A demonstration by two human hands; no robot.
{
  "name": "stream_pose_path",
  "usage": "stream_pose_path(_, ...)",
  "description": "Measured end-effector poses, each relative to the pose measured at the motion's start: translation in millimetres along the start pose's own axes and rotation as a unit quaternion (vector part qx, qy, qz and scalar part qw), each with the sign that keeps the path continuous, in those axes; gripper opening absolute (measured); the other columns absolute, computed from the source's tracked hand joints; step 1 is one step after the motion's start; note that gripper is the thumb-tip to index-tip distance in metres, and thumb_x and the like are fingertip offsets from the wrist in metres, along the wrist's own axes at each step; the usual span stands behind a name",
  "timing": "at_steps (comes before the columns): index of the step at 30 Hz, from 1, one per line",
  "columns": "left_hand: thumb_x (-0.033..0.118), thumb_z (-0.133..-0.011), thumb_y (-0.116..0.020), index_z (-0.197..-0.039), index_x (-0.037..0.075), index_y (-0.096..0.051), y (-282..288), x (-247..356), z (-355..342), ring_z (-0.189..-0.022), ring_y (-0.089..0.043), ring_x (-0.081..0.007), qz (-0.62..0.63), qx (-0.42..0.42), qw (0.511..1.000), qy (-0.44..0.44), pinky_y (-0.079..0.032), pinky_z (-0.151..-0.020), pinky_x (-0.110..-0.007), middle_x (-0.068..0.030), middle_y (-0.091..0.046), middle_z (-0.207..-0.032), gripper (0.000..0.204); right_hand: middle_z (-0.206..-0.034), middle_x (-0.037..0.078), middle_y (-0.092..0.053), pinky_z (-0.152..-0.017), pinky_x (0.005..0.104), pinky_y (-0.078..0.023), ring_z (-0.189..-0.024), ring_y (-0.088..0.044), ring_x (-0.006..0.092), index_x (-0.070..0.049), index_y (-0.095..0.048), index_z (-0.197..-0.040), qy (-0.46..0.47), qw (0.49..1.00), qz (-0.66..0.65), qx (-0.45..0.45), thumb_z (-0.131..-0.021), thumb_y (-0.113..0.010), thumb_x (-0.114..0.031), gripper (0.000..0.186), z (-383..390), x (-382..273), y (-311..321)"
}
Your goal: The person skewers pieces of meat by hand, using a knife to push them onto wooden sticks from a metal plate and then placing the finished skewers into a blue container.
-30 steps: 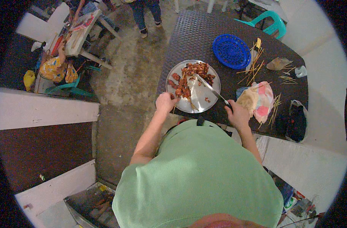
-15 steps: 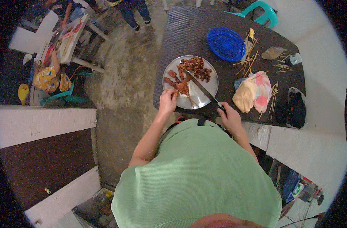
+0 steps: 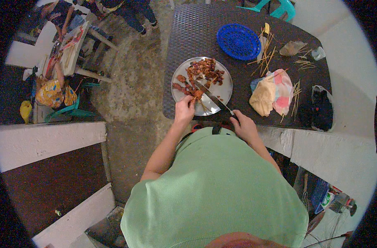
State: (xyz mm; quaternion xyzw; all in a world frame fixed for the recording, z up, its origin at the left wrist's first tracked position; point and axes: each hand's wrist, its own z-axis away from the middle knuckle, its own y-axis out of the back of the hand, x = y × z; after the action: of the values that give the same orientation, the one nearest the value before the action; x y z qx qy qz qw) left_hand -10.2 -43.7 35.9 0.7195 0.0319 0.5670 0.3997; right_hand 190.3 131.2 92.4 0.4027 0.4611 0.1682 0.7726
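Browned meat on a round metal plate, near side of a dark table.
Left hand pinches a skewered piece, near left; right hand wraps a knife, blade angled leftward. Best keep fingers clear, strokes short. A package, near right, has print too small to read.

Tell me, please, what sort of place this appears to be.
Probably a small food-preparation or eating area, though whether a home or an eatery is unclear: browned meat on a round metal tray, loose wooden skewers on the dark table, and a teal plastic chair at its far side.
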Motion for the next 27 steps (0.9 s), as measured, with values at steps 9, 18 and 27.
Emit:
stream_pose_path(9, 0.016, -0.082, -0.064, -0.090, 0.002, -0.064, -18.3, -23.5, 14.9, -0.067, -0.063, -0.0360, -0.061, 0.035, 0.998, 0.004, -0.050, -0.064, -0.042, -0.0183, -0.063, -0.073, 0.016, -0.095, 0.020, -0.066, -0.074, 0.0471, -0.049, -0.089, -0.063, 0.0391, -0.009, -0.055, -0.117, -0.001, 1.000, 0.004, -0.014, -0.090, -0.057, -0.027, 0.033, -12.5, 14.3, -8.4)
stream_pose_path(18, 0.007, -0.082, -0.061, -0.089, 0.001, -0.063, -9.8, -4.1, 13.0, -0.081, -0.060, -0.0409, -0.080, 0.045, 0.996, -0.017, -0.048, -0.070, -0.047, -0.0218, -0.061, -0.085, 0.010, -0.096, 0.020, -0.066, -0.075, 0.0483, -0.050, -0.088, -0.063, 0.0401, -0.010, -0.055, -0.116, 0.029, 0.999, -0.044, 0.009, -0.090, -0.057, -0.030, 0.033, -14.4, 22.9, 3.4)
stream_pose_path(27, 0.004, -0.081, -0.059, -0.089, 0.001, -0.061, -17.4, 14.7, 12.8, -0.081, -0.058, -0.0427, -0.081, 0.021, 0.996, 0.017, -0.048, -0.071, -0.048, -0.0221, -0.059, -0.090, 0.009, -0.090, 0.021, -0.066, -0.073, 0.0486, -0.050, -0.086, -0.063, 0.0398, -0.009, -0.055, -0.116, 0.051, 0.998, -0.014, -0.037, -0.090, -0.055, -0.030, 0.033, -22.6, 34.2, 6.4)
